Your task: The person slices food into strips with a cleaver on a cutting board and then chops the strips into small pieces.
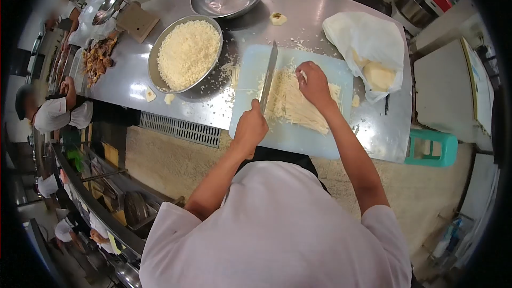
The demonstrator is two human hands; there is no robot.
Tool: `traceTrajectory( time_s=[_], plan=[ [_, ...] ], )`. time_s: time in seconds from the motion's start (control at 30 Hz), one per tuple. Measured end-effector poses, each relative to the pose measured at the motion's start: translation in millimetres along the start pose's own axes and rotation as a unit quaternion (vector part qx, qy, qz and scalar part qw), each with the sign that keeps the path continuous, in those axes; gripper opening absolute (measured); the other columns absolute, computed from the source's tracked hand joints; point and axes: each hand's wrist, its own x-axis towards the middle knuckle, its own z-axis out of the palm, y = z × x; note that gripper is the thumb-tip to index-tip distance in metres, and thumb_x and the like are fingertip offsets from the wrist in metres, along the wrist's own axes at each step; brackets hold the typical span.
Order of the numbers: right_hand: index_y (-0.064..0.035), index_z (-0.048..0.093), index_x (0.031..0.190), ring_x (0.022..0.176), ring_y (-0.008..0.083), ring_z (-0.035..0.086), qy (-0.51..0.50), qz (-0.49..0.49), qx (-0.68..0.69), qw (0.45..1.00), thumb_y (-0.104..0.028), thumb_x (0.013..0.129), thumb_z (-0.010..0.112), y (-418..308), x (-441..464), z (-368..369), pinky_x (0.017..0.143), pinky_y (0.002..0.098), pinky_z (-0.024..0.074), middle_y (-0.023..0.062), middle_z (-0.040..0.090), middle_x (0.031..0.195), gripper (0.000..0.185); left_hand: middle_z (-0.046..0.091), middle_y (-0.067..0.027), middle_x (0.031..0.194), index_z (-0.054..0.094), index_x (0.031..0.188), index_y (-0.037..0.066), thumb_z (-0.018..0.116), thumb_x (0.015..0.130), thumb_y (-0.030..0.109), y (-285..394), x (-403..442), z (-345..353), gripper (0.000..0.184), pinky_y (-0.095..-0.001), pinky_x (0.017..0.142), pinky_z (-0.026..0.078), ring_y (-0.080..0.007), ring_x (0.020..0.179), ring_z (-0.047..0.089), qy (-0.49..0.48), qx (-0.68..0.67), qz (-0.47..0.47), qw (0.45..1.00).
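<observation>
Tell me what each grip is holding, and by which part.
The left grip holds the knife by its handle end. The right grip is at the strips; whether it clasps any cannot be told.

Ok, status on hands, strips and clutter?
Left hand gripping knife. Right hand on pale strips. Chopped bits beside the knife on the cutting board.

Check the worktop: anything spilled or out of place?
Yes: small pale bits lie scattered on the metal table, between the filled bowl and the cutting board. They look spilled, being outside both.
</observation>
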Motion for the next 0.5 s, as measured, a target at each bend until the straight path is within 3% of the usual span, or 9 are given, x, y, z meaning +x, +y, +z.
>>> traceTrajectory(
  time_s=[0.03,0.07,0.13,0.17,0.2,0.27,0.33,0.4,0.5],
  plan=[
    [-0.0036,0.064,0.087,0.088,0.0356,0.058,-0.026,0.016,-0.010,1.000,-0.002,0.078,0.060,7,6,3,0.080,0.0454,0.0472,0.0156,0.061,0.094,0.009,0.061,-0.0277,0.066,0.045,0.105,-0.008,0.047,0.088,0.003,-31,11,24,0.021,-0.0451,0.050,0.049,-0.0386,0.058,0.063,0.044,0.050,0.074,0.995],
    [-0.0041,0.066,0.089,0.089,0.0358,0.058,-0.052,0.029,-0.020,0.998,-0.005,0.080,0.060,12,12,5,0.082,0.0448,0.0475,0.0161,0.062,0.095,0.010,0.061,-0.0277,0.066,0.045,0.105,-0.008,0.047,0.088,0.003,-36,15,19,0.021,-0.0451,0.050,0.049,-0.0386,0.058,0.063,0.042,0.046,0.075,0.995],
    [-0.0045,0.068,0.094,0.092,0.0367,0.058,-0.105,0.059,-0.025,0.992,-0.012,0.084,0.060,25,25,4,0.086,0.0442,0.0474,0.0170,0.063,0.100,0.015,0.061,-0.0251,0.065,0.045,0.114,-0.007,0.047,0.088,0.003,-38,25,-1,0.028,-0.0418,0.045,0.048,-0.0307,0.053,0.064,-0.019,-0.023,0.033,0.999],
    [-0.0045,0.068,0.097,0.094,0.0365,0.059,-0.117,0.044,-0.011,0.992,-0.013,0.084,0.060,37,27,8,0.086,0.0442,0.0472,0.0171,0.063,0.101,0.017,0.062,-0.0306,0.075,0.049,0.112,-0.006,0.049,0.085,0.005,-5,12,-39,0.029,-0.0513,0.065,0.051,-0.0470,0.074,0.062,-0.060,-0.099,-0.063,0.991],
    [-0.0046,0.069,0.099,0.096,0.0362,0.059,-0.126,0.028,0.003,0.992,-0.015,0.085,0.059,45,28,10,0.087,0.0441,0.0469,0.0172,0.063,0.101,0.020,0.062,-0.0306,0.075,0.049,0.112,-0.006,0.049,0.085,0.005,-19,15,-39,0.029,-0.0513,0.065,0.051,-0.0470,0.074,0.062,-0.060,-0.097,-0.061,0.992],
    [-0.0041,0.069,0.100,0.097,0.0355,0.059,-0.160,0.009,-0.020,0.987,-0.015,0.086,0.058,57,24,6,0.087,0.0435,0.0470,0.0172,0.063,0.101,0.021,0.063,-0.0298,0.075,0.050,0.114,-0.006,0.049,0.085,0.004,-59,25,-39,0.031,-0.0508,0.064,0.051,-0.0455,0.072,0.063,0.047,-0.013,0.027,0.998],
    [-0.0036,0.069,0.101,0.098,0.0349,0.059,-0.199,-0.005,-0.048,0.979,-0.015,0.087,0.057,57,17,-1,0.087,0.0428,0.0471,0.0172,0.063,0.101,0.022,0.063,-0.0287,0.073,0.050,0.116,-0.004,0.050,0.084,0.004,-61,27,-46,0.033,-0.0515,0.062,0.050,-0.0445,0.070,0.063,0.042,0.025,0.032,0.998],
    [-0.0009,0.068,0.100,0.098,0.0356,0.058,-0.250,0.046,0.066,0.965,-0.018,0.092,0.055,52,3,-9,0.087,0.0417,0.0468,0.0168,0.063,0.106,0.022,0.062,-0.0291,0.071,0.049,0.118,-0.003,0.051,0.083,0.004,-67,25,-31,0.035,-0.0534,0.062,0.050,-0.0467,0.069,0.062,0.050,0.082,0.020,0.995],
    [-0.0011,0.068,0.099,0.096,0.0355,0.059,-0.214,0.097,0.035,0.971,-0.014,0.088,0.055,36,-7,-13,0.084,0.0415,0.0477,0.0177,0.063,0.101,0.021,0.059,-0.0306,0.067,0.047,0.110,-0.001,0.052,0.082,0.003,-38,17,-5,0.029,-0.0553,0.063,0.049,-0.0495,0.068,0.060,0.027,0.102,0.074,0.992]
  ],
)
